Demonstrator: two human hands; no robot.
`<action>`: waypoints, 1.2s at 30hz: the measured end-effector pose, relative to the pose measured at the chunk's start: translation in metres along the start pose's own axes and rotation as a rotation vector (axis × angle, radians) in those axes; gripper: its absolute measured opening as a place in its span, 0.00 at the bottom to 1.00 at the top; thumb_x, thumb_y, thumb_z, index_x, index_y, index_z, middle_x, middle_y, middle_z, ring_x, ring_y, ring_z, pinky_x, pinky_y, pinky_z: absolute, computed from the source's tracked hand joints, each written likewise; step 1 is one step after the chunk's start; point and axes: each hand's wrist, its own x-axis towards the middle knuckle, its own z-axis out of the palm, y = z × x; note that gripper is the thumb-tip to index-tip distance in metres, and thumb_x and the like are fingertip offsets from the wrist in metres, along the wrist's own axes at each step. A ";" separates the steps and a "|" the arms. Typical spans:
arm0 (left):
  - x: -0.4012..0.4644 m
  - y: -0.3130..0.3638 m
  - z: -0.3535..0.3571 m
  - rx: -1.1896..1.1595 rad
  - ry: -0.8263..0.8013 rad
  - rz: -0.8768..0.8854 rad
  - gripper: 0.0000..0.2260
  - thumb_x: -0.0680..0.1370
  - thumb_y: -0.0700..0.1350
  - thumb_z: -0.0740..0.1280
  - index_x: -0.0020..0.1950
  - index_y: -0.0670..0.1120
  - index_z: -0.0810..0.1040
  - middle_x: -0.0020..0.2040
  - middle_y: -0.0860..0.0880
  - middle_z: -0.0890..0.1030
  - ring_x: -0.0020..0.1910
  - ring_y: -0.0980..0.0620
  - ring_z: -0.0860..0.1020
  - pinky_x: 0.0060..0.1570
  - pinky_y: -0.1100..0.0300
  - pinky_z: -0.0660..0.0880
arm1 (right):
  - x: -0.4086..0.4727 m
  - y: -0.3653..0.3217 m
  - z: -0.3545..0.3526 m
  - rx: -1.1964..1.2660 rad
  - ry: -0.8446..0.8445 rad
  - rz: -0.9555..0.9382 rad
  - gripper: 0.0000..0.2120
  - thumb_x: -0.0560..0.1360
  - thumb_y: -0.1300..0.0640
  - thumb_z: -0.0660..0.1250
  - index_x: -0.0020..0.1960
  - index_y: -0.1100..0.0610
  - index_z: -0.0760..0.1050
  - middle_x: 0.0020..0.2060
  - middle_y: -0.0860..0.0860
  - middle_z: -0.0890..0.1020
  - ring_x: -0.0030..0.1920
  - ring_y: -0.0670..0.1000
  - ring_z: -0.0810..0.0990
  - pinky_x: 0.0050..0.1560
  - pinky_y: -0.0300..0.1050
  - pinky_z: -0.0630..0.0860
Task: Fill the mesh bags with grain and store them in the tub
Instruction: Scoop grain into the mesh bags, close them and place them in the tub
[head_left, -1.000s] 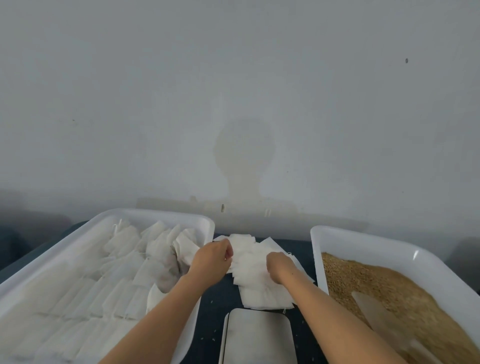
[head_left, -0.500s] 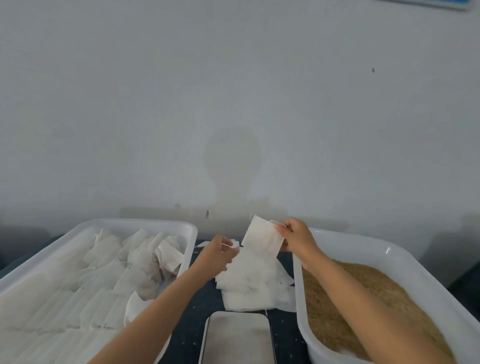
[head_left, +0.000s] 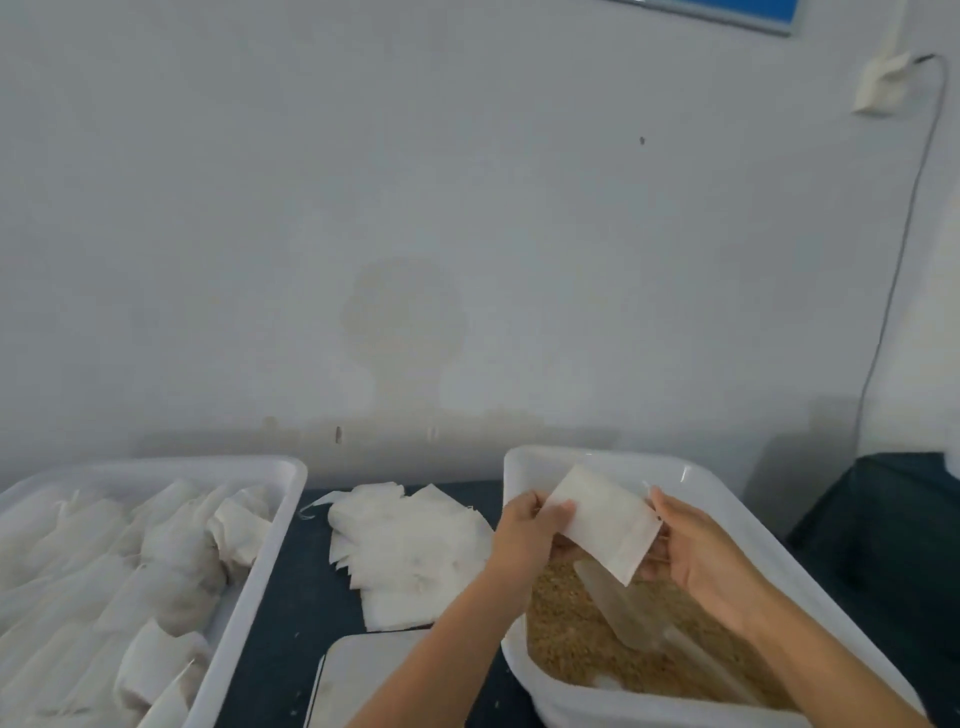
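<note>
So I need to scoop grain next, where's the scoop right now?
In the head view, the clear scoop lies on the grain in the right-hand tub, just below the mesh bag held by both hands.

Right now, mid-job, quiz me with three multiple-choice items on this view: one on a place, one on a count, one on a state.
1. Where is the single mesh bag being held?
A. Over the tub of filled bags
B. Over the grain tub
C. Flat on the metal tray

2. How many white tubs are in view?
A. One
B. Two
C. Four

3. What is the state of the held bag?
A. Flat and unfilled
B. Bulging with grain
C. Lying on the pile

Answers:
1 B: the left hand and right hand hold it above the grain tub.
2 B: the grain tub, and the left tub of filled bags.
3 A: it looks thin and flat, apart from the pile of empty bags.
</note>
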 end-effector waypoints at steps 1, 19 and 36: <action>0.002 -0.005 0.007 -0.003 0.016 -0.004 0.06 0.79 0.41 0.64 0.51 0.39 0.73 0.46 0.43 0.78 0.41 0.52 0.79 0.39 0.64 0.79 | -0.003 0.005 -0.007 0.012 -0.002 0.021 0.19 0.75 0.52 0.62 0.58 0.64 0.74 0.37 0.58 0.77 0.34 0.54 0.76 0.29 0.45 0.74; -0.003 -0.040 0.034 0.640 -0.234 0.396 0.12 0.74 0.45 0.68 0.36 0.53 0.67 0.35 0.58 0.71 0.33 0.63 0.68 0.35 0.71 0.65 | -0.008 0.022 -0.010 0.037 -0.091 0.161 0.16 0.74 0.57 0.64 0.53 0.69 0.75 0.42 0.63 0.78 0.39 0.57 0.76 0.38 0.50 0.75; -0.003 -0.040 0.032 0.570 -0.251 0.412 0.13 0.80 0.48 0.63 0.36 0.46 0.71 0.34 0.54 0.71 0.37 0.53 0.69 0.41 0.55 0.67 | -0.008 0.023 -0.012 0.125 -0.167 0.152 0.14 0.75 0.57 0.63 0.52 0.68 0.76 0.42 0.62 0.80 0.39 0.57 0.77 0.37 0.48 0.78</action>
